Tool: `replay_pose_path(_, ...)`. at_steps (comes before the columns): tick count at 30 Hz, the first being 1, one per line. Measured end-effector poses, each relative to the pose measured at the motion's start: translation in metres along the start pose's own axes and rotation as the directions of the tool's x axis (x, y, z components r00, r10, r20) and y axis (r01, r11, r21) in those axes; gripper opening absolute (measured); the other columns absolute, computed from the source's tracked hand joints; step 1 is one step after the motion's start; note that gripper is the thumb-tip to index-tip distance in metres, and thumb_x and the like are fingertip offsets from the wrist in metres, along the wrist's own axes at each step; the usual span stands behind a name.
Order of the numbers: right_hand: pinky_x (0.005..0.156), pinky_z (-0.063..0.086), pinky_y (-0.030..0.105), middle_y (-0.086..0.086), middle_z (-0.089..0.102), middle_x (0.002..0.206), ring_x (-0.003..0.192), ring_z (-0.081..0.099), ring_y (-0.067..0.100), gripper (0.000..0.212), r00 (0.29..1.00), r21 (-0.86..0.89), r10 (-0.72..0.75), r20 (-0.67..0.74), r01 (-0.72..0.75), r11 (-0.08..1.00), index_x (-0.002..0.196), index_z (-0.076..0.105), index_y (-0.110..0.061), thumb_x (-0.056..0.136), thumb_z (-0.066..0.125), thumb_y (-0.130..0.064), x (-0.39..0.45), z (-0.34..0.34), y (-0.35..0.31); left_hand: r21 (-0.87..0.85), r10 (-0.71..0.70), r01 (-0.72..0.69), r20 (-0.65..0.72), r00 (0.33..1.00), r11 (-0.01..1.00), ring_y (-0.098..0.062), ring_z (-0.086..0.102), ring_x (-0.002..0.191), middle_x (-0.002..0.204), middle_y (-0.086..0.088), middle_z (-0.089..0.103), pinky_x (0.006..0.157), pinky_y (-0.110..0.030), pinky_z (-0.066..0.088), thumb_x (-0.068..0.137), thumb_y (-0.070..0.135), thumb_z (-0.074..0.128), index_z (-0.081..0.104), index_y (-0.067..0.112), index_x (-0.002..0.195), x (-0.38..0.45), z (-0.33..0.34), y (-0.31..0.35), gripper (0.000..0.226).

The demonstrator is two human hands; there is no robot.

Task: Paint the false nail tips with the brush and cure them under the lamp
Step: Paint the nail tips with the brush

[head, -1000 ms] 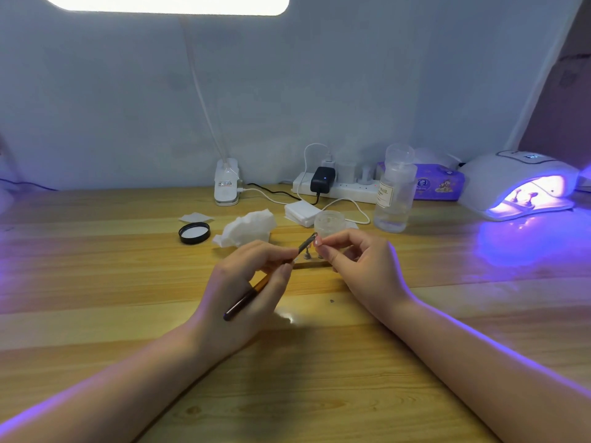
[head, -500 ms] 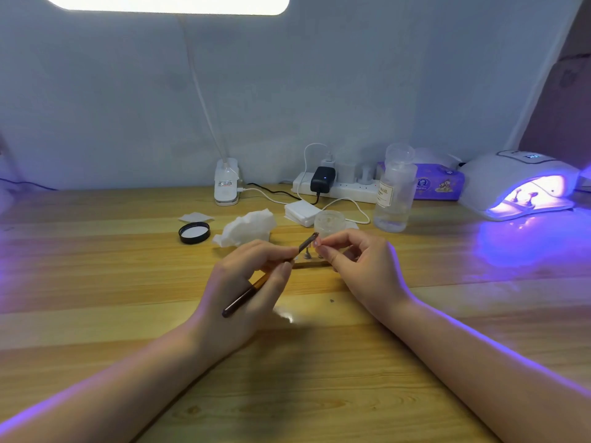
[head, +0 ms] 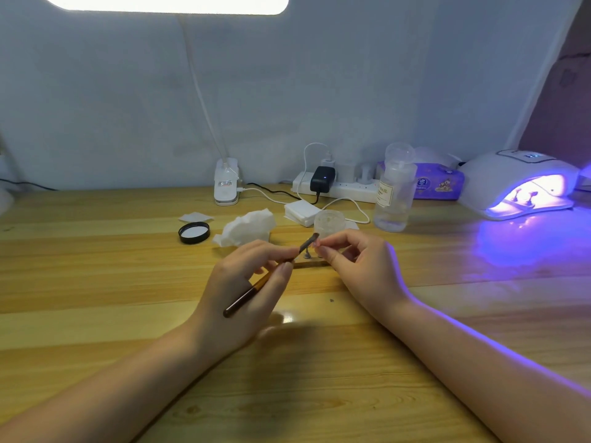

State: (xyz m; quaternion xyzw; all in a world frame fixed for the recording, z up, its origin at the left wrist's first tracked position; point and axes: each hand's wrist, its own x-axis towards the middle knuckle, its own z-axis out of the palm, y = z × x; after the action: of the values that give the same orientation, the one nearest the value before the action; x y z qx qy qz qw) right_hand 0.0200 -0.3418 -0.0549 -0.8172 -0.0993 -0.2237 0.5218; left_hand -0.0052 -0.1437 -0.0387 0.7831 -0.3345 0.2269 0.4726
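Brown-handled and slim, the nail brush (head: 267,278) lies slanted across the middle of the frame, its dark butt end low and left over the palm, its bristle end raised up and right. The left hand (head: 243,292) pinches it between thumb and curled fingers, pen-fashion. The bristles meet the fingertips of the right hand (head: 358,266), whose thumb and forefinger are pressed together on something very small at the brush tip; it is too tiny to say for certain that it is a nail tip. Just behind and below that meeting point, a narrow wooden strip (head: 311,264) lies on the wooden desk (head: 96,282), with small upright stands on it, partly hidden by the fingers.

Just beyond the hands stands a small clear jar (head: 329,222), and to its left a crumpled white tissue (head: 246,230) and a black lid (head: 194,232) lying face up. A stack of white pads (head: 300,212) sits behind the jar. Right of centre is a clear pump bottle (head: 394,190), with a purple tissue pack (head: 438,183) behind it. At the right edge of the frame the white curing lamp (head: 511,174) glows violet, with small stands inside its mouth. A power strip (head: 335,185) and a white lamp clamp (head: 226,182) sit along the wall.
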Motion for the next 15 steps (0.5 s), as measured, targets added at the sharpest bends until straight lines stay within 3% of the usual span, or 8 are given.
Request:
replay_pose_path(6,0.052,0.041,0.02,-0.012,0.068,0.068,0.054,0.046,0.005,0.008,1.0,-0.035,0.005,0.004,-0.005,0.999,0.085,0.073,-0.031,0.084,0.072,-0.023,0.0011,0.0007,0.0022,-0.035,0.002,-0.003,-0.014,1.0,0.999,-0.018,0.066,0.086,0.089,0.0,0.072,0.074,-0.041,0.05,0.087,0.028,0.053,0.073,0.01,0.1,-0.0015,-0.0012,-0.001,0.03)
replay_pose_path(9,0.056,0.046,0.031,-0.003,0.071,0.072,0.057,0.05,0.013,0.009,1.0,-0.046,-0.001,-0.003,0.001,0.999,0.085,0.071,-0.033,0.084,0.071,-0.025,0.0015,0.0012,0.0021,-0.043,-0.022,0.021,-0.039,0.999,0.999,-0.013,0.067,0.087,0.088,0.009,0.072,0.077,-0.035,0.051,0.087,0.03,0.052,0.072,0.016,0.099,-0.0029,-0.0016,-0.0022,0.027)
replay_pose_path(12,0.054,0.043,0.021,-0.014,0.07,0.073,0.054,0.049,0.004,0.003,1.0,-0.027,-0.01,-0.005,0.01,1.0,0.085,0.072,-0.032,0.084,0.072,-0.028,0.0017,0.0015,0.0033,-0.014,-0.025,0.024,-0.06,0.998,1.0,-0.009,0.066,0.089,0.091,0.01,0.072,0.077,-0.022,0.047,0.089,0.032,0.052,0.07,0.019,0.104,-0.002,0.0,-0.0033,0.027)
replay_pose_path(15,0.053,0.04,0.013,-0.017,0.07,0.073,0.054,0.049,0.0,0.004,1.0,0.007,-0.019,0.02,0.019,1.0,0.087,0.074,-0.026,0.085,0.071,-0.029,0.0012,0.0026,0.003,-0.024,-0.061,0.06,-0.05,0.997,0.998,-0.01,0.067,0.092,0.094,0.009,0.073,0.078,-0.023,0.049,0.089,0.036,0.052,0.069,0.02,0.108,-0.0011,0.0006,-0.0042,0.03)
